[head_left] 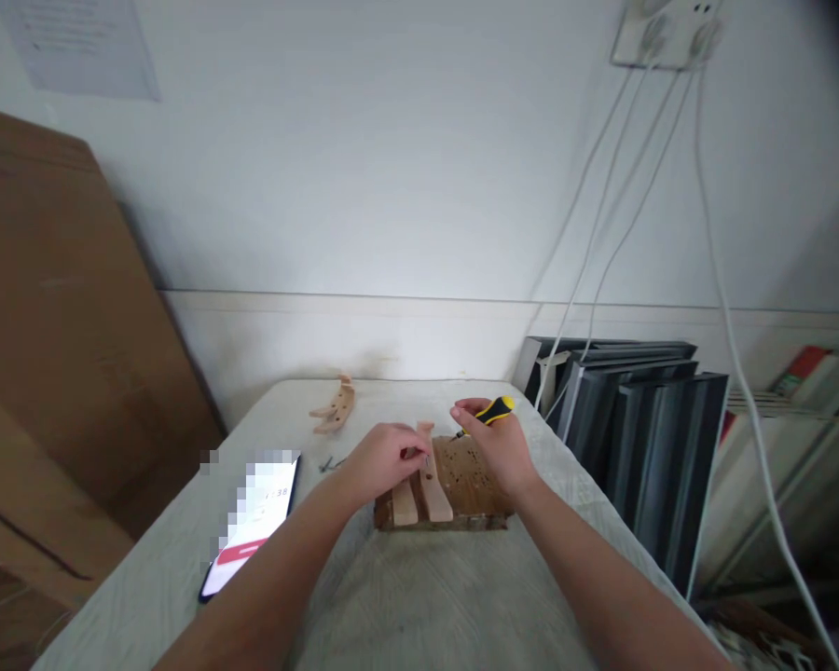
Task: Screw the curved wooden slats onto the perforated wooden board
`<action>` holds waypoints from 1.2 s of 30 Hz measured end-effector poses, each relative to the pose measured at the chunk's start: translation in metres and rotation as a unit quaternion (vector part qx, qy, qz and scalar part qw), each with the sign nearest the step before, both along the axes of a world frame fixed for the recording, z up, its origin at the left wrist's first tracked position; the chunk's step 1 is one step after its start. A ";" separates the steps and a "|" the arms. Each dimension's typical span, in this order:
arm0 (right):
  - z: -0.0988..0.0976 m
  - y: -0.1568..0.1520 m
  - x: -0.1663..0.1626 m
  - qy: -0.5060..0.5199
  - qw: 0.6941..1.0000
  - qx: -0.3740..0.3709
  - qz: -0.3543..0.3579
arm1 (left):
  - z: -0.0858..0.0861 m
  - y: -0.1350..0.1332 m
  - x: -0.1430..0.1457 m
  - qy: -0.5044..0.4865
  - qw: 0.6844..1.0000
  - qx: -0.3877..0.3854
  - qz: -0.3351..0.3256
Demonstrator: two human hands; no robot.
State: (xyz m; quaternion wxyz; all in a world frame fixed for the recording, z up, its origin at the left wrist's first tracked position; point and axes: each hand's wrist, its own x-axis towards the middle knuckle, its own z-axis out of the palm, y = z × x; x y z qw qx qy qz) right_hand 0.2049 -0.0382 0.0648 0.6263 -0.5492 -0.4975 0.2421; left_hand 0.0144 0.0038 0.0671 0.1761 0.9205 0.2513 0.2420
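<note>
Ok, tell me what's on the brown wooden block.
Two pale strips lie on the left of the block; dark spots mark its bare surface. The left grip hides part of the strips, so whether they join isn't visible, nor is the surface beneath.

Stretched forward from below, with bare left forearm (290, 564) and right forearm (594, 568) slanting inward. Arched at the left hand (384, 458), back upward, with fingers (411, 438) curled down in a pinching pose. Closed in a grip at the right hand (498, 447), near the left but not touching.
</note>
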 end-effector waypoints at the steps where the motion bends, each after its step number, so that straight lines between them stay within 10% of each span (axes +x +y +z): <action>1: -0.002 -0.001 -0.001 0.003 1.000 -0.003 -0.006 | -0.001 0.000 0.000 -0.006 1.000 -0.005 -0.003; 12: -0.010 -0.010 -0.010 0.022 0.987 -0.025 0.155 | -0.005 -0.001 0.004 -0.008 0.996 -0.088 -0.016; 36: -0.016 -0.009 -0.004 0.042 0.995 -0.010 0.094 | -0.013 0.003 0.004 0.009 0.996 -0.093 -0.016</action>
